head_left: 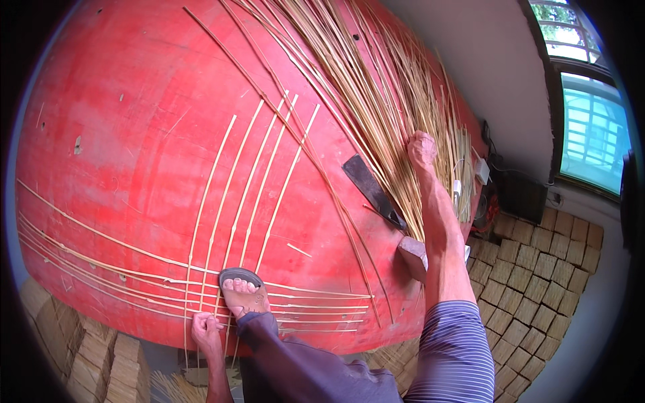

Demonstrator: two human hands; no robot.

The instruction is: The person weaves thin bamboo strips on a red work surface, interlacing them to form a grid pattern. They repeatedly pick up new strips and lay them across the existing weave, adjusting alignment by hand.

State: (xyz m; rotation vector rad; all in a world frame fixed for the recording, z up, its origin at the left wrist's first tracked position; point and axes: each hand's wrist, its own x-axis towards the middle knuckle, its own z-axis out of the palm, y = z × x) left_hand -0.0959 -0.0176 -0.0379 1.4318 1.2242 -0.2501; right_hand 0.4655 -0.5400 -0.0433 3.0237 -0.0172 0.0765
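Note:
Thin split bamboo strips [243, 191] lie crossed in an open lattice, several lengthwise and several crosswise, on the red board. At the lattice's near edge my left hand [207, 329] is closed, thumb and fingers pinching a strip beside the crossings. My sandalled foot [242, 292] presses on the crossing strips just right of that hand. Stretched far to the right, my right hand [422, 149] is closed over a big pile of loose bamboo strips [363, 87]; its fingertips are hidden, so what it grips cannot be made out. A dark flat blade [373, 191] lies left of my right forearm.
The curved red board [121, 168] bears everything. A brownish block [412, 258] sits by my right forearm. A white power socket [481, 171] with cables is at the right edge. Stacked bundles [524, 295] cover the floor at right, and more bundles [107, 363] stand lower left.

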